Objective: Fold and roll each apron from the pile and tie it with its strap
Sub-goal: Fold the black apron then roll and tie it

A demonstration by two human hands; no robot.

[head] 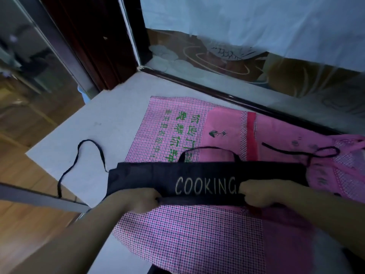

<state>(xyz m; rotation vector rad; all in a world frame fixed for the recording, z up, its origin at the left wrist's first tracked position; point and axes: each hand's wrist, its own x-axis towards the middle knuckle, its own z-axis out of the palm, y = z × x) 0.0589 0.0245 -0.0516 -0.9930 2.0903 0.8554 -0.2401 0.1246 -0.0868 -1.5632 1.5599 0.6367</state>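
While your left hand (138,200) and right hand (256,194) each grip the near edge of the black apron (158,177), it lies folded into a long band across the frame's centre, on the pink aprons (197,234). Its left strap (89,140) loops over bare white surface (98,119) toward the left edge. A dark rail (217,93) bounds the surface at upper right.
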